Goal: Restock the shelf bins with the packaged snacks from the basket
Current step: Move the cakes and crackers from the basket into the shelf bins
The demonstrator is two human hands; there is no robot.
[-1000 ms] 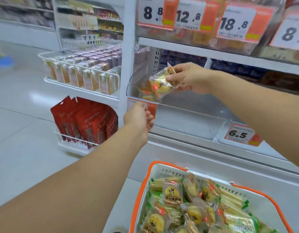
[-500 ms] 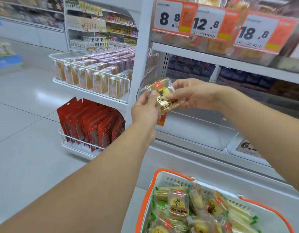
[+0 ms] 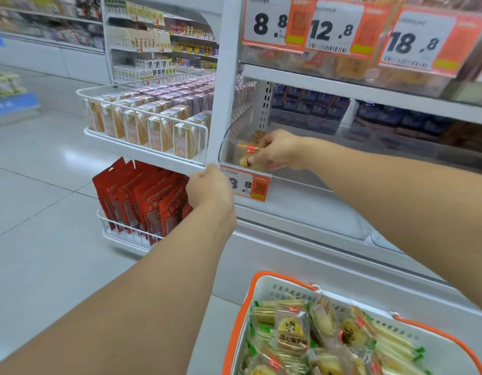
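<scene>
The snack packet (image 3: 248,155) lies inside the clear shelf bin (image 3: 226,147), low at its left end, on top of a few packets already there. My right hand (image 3: 282,151) reaches into the bin from the right, fingers curled down onto the packet and pinching it. My left hand (image 3: 210,189) is in front of the bin's lower left corner, fingers curled, just beside the orange price tag (image 3: 254,186); whether it grips the edge I cannot tell. Below me the white basket (image 3: 261,290) with orange handles holds more wrapped snacks (image 3: 292,331). Red pouches (image 3: 142,196) stand in a wire rack to the left.
</scene>
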